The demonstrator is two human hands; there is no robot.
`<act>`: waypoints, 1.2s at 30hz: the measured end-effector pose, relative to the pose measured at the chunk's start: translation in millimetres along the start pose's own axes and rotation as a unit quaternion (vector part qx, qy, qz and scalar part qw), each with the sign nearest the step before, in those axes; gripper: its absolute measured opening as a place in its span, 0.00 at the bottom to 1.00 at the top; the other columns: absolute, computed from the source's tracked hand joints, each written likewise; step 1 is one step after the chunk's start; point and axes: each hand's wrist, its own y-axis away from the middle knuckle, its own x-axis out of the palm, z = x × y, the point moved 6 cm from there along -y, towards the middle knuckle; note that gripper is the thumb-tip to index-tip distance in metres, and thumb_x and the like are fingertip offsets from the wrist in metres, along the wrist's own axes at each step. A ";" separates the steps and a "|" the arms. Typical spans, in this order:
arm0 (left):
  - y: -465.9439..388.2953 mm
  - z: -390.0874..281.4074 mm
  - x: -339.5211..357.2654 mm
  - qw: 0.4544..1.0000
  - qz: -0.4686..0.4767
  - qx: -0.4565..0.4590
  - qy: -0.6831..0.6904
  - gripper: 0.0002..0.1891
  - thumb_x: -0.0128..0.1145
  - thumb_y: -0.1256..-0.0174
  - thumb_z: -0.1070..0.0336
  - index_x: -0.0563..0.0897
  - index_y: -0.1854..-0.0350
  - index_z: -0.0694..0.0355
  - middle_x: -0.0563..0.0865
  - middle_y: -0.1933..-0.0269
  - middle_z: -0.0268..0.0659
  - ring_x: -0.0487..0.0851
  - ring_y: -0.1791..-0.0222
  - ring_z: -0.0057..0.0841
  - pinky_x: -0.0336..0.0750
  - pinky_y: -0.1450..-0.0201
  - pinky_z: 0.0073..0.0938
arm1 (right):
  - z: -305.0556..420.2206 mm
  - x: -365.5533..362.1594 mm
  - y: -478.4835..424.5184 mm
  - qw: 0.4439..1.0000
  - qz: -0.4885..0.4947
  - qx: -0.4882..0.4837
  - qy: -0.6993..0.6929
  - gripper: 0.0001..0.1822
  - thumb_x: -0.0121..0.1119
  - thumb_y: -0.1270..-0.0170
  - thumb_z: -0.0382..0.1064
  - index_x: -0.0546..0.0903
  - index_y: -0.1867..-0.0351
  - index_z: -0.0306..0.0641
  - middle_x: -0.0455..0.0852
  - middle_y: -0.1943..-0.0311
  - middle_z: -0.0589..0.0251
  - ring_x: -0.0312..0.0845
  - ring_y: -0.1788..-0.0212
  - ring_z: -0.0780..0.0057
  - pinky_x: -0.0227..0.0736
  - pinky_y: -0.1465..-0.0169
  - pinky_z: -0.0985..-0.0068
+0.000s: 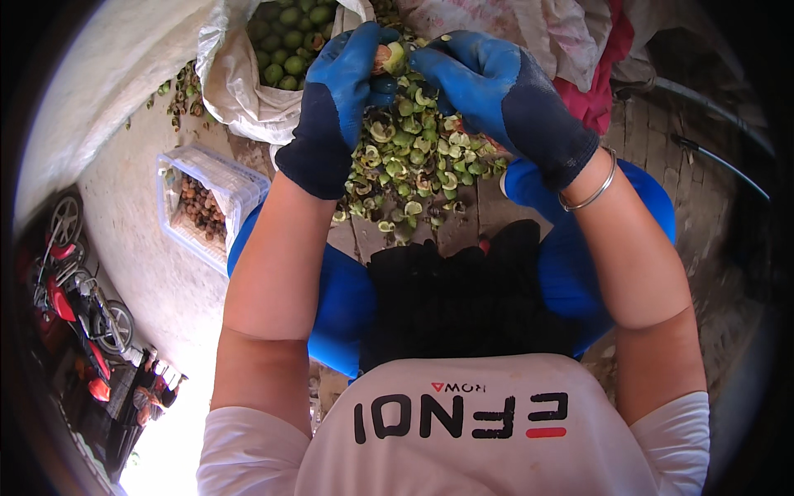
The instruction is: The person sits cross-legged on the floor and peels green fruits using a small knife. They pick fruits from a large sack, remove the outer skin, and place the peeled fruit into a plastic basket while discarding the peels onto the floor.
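Note:
My left hand, in a blue rubber-coated glove, grips a partly husked walnut. Brown shell shows on one side of the nut, pale green husk on the other. Close by on the right is my right hand, gloved alike, its thumb and fingers curled towards the nut. Whether those fingers hold a small tool or a piece of husk is hidden. Below both hands spreads a heap of cut green husks. Whole green walnuts fill an open white woven sack beyond my left hand.
A white plastic crate holding brown walnuts stands left of my left knee. Pale sacking and red cloth lie at the far right, near a pipe. A red motorcycle is at the left rim.

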 end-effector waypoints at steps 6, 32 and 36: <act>-5.9 3.7 -6.2 0.998 0.058 0.002 -0.005 0.17 0.53 0.29 0.63 0.79 0.43 0.65 0.80 0.64 0.32 0.73 0.72 0.15 0.70 0.70 0.16 | -4.9 -1.9 2.9 0.996 -0.001 0.016 0.087 0.23 0.59 0.32 0.52 0.83 0.50 0.32 0.85 0.73 0.61 0.80 0.72 0.79 0.76 0.66 0.75; 33.5 -52.8 -224.2 0.802 -0.209 0.055 -0.557 0.23 0.57 0.34 0.52 0.81 0.44 0.64 0.85 0.48 0.54 0.83 0.46 0.47 0.76 0.43 0.36 | 22.7 -4.5 17.8 0.936 0.005 -0.139 0.322 0.15 0.60 0.36 0.48 0.81 0.68 0.38 0.83 0.74 0.48 0.80 0.67 0.46 0.72 0.64 0.54; -44.5 -16.9 -145.9 0.812 -0.110 0.123 -0.560 0.16 0.53 0.33 0.54 0.84 0.52 0.57 0.86 0.57 0.52 0.85 0.56 0.50 0.79 0.53 0.39 | 32.6 -1.6 22.7 0.932 0.013 -0.189 0.310 0.12 0.62 0.38 0.44 0.80 0.66 0.37 0.83 0.74 0.49 0.80 0.68 0.48 0.72 0.66 0.56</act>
